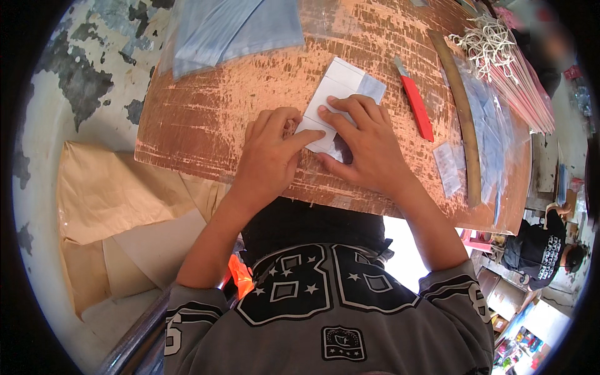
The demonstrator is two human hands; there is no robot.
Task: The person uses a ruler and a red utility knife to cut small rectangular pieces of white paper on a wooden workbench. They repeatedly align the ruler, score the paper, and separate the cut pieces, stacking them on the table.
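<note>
A white paper piece with thin lines across it [338,73] lies slantwise on the worn wooden table, with a pale bluish part [371,88] along its far right side. My left hand [270,149] is at its left edge, fingers curled and the thumb stretched over the paper. From the right, my right hand [370,142] holds it down with bent fingertips on the paper and the thumb at its near end. A dark, shiny patch shows beneath that hand; what it is I cannot make out. Right of the paper lies a red-handled utility knife [417,107], its blade pointing away.
Clear bluish plastic bags [237,28] lie at the far left. At the right are a wooden strip [464,119], small plastic packets [447,169], more bags [490,134] and a bundle of pink sticks with white strings [515,81]. Brown paper [119,194] is left; another person [540,250] is right.
</note>
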